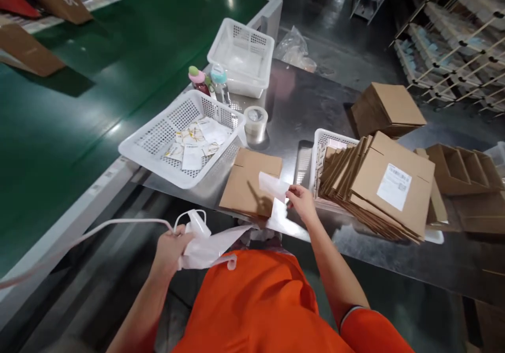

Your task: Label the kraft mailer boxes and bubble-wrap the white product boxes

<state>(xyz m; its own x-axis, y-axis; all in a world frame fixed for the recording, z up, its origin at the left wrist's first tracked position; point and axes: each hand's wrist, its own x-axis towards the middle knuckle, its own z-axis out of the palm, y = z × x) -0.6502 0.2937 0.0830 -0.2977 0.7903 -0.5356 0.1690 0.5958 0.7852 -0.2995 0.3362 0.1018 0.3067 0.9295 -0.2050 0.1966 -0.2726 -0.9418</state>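
Wearing an orange shirt (252, 305), the person stands at the near side of a flat brown carton (241, 182), which serves as the reference point for this record. The left hand (170, 249), to the near left of the carton, is closed on bunched glossy white strip material (211, 249); a pale length of it extends off toward the left. The right hand (302, 203), just beside the carton's right edge, pinches a white slip (272, 185) between thumb and fingers. The slip overlaps the carton's right part in view; contact between the two cannot be determined. The carton lies flat at the near edge of a dark metal tabletop (315, 98). Right of it, a leaning stack of folded cartons (366, 184) rests on a white basket (316, 155), the uppermost bearing a printed label (394, 186). Left of and slightly beyond it, a perforated tray (152, 145) contains several flat packets (193, 153), their print too small to read. Beyond it stand a roll of clear tape (255, 125), a pink-capped bottle (199, 82), a teal-capped bottle (220, 83) and a white crate (240, 82). A green belt (130, 53) runs along its far left; loaded shelving (457, 37) is noted to its far right.
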